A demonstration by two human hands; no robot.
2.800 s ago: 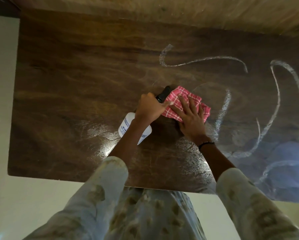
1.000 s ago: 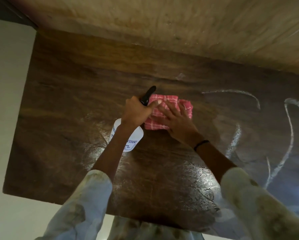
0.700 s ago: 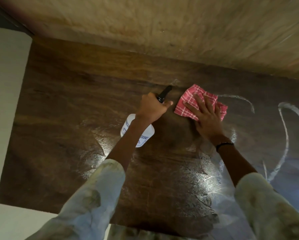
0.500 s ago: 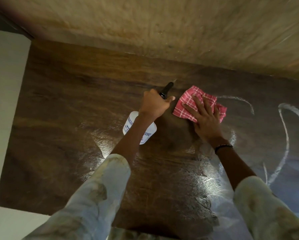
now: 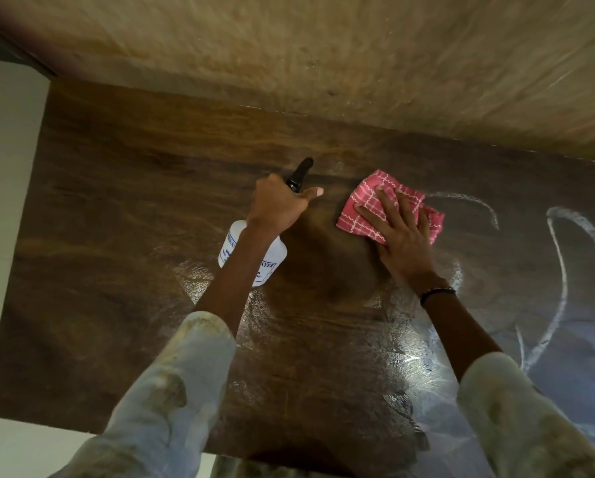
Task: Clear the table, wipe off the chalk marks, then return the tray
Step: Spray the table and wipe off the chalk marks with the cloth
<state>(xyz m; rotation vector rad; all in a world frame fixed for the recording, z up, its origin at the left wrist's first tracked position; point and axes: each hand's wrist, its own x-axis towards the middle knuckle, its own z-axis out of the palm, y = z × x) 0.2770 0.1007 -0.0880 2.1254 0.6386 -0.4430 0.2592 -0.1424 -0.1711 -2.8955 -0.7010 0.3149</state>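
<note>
Head view. The left hand (image 5: pixel 278 205) has its grip wrapped round the neck of a white spray bottle (image 5: pixel 253 254), forefinger out along the black nozzle (image 5: pixel 300 174), which points away from the body. The bottle seems held over the wet patch of the bench (image 5: pixel 116 215); contact with the surface cannot be confirmed.

The right hand (image 5: pixel 401 236) lies flat, fingers spread and straight, pressing a folded pink cloth (image 5: pixel 389 205) onto the bench — no curl round it, nothing pinched.

Chalk marks (image 5: pixel 561 267) remain on the right side of the bench: one thin arc just right of the cloth, then a long loop further right running down toward the near edge. The bench left of the cloth shows no chalk, only wet sheen.

Governing relation — the chalk lies to the right of the cloth, its nearest arc almost touching the cloth's right edge, and the long loop runs roughly near-to-far. The right hand is the nearer one by a wide margin; the left is well apart from any mark.

Judgement: wiping is partly done. No tray is in view.
</note>
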